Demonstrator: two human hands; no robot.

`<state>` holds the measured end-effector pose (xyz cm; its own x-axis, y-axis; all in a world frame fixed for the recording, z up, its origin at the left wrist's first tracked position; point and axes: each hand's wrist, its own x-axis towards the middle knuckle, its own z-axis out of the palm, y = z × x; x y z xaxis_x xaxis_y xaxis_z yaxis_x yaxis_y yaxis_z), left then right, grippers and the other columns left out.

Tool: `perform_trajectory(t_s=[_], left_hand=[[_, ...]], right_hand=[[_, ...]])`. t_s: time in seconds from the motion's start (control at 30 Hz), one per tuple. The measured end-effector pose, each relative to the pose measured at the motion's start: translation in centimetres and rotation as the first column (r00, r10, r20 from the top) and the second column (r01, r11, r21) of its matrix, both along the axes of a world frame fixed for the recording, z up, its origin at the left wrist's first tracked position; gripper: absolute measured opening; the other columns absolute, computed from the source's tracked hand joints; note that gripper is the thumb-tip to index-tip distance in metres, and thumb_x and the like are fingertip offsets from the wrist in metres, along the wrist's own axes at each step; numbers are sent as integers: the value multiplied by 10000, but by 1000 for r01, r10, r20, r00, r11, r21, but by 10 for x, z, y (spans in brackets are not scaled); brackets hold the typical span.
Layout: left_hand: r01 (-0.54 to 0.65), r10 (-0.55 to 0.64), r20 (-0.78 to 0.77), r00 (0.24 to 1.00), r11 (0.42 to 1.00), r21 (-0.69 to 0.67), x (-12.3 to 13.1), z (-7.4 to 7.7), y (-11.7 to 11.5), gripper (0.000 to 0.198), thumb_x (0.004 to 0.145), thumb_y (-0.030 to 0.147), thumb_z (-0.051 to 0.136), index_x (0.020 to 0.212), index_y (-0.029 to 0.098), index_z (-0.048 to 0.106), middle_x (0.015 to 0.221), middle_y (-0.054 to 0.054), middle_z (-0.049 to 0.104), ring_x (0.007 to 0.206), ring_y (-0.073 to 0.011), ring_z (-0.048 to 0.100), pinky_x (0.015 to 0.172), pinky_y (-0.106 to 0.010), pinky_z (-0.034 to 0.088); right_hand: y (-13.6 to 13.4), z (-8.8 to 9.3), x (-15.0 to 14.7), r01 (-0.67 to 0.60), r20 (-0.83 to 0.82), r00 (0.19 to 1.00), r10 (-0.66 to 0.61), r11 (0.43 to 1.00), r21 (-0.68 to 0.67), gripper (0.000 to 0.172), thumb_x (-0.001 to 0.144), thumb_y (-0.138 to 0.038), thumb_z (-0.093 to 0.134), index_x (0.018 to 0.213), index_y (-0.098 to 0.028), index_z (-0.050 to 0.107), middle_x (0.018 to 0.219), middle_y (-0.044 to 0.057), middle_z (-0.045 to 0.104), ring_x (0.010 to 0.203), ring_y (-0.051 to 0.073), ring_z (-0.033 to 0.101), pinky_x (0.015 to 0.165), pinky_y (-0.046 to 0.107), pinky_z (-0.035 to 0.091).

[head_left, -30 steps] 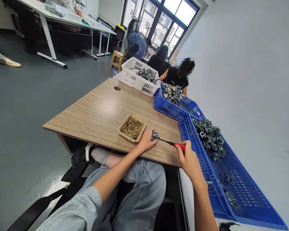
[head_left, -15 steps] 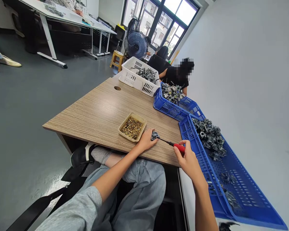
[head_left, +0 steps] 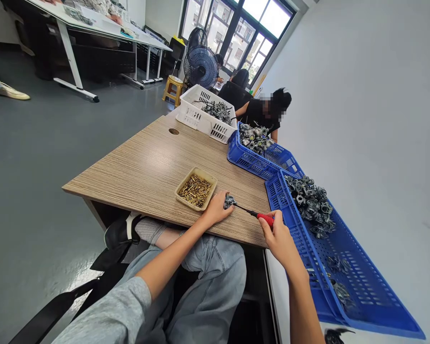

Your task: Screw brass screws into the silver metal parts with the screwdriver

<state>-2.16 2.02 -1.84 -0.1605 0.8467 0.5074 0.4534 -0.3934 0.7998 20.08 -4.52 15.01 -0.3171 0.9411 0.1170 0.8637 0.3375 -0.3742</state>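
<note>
My left hand (head_left: 216,209) is closed around a small grey metal fitting (head_left: 229,201) just above the wood-grain table (head_left: 136,167). In my right hand (head_left: 277,234) is a screwdriver (head_left: 265,219) with a red handle and a dark shaft. Its shaft points left, and the tip meets the fitting; my left fingers partly hide that fitting. Close behind my left hand stands a shallow tan tub (head_left: 178,194) full of brass-coloured screws (head_left: 196,190).
A long blue crate (head_left: 372,267) with metal fittings lies to my right. Beyond it stand another blue crate (head_left: 247,161) and a white crate (head_left: 189,114), both holding parts. A person (head_left: 261,112) sits behind them. A fan (head_left: 201,67) stands farther back.
The screwdriver handle has turned slightly in my right hand. Both hands keep nearly the same places, and the fitting stays in my left hand.
</note>
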Motion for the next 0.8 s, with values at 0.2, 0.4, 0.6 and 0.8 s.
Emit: perform_trajectory(t_s=[0.2, 0.4, 0.6, 0.8], left_hand=[[0, 0, 17, 1000, 1000, -10, 0, 2, -1, 507, 840, 220, 672, 1335, 211, 562, 1233, -109, 678, 1187, -288, 652, 1112, -488, 515], [-10, 10, -1, 1000, 1000, -5, 1, 2, 0, 488, 847, 223, 657, 1324, 203, 557, 1226, -115, 678, 1177, -293, 655, 1099, -484, 527], [-11, 11, -16, 1000, 1000, -2, 0, 4, -2, 459, 858, 239, 649, 1305, 186, 560, 1178, -113, 676, 1127, -291, 658, 1067, -475, 539], [-18, 18, -22, 1000, 1000, 1, 1, 3, 0, 460, 855, 230, 652, 1301, 182, 551, 1191, -117, 680, 1129, -293, 659, 1071, -474, 539]], right_hand=[[-1, 3, -6, 105, 84, 991, -108, 994, 38, 346, 1075, -631, 406, 1050, -289, 446, 915, 62, 737, 822, 296, 710, 680, 310, 374], [0, 1, -4, 46, 12, 999, -46, 999, 10, 350, 1066, -633, 410, 1103, -287, 447, 897, 35, 707, 756, 269, 681, 666, 316, 385], [0, 0, 0, -87, -59, 994, 88, 996, 21, 299, 1037, -498, 477, 1220, -272, 410, 1108, 69, 689, 776, 232, 674, 680, 323, 455], [-1, 1, 1, -85, -31, 996, 86, 996, 4, 251, 1063, -480, 432, 1203, -274, 408, 1126, 76, 679, 804, 243, 681, 700, 333, 463]])
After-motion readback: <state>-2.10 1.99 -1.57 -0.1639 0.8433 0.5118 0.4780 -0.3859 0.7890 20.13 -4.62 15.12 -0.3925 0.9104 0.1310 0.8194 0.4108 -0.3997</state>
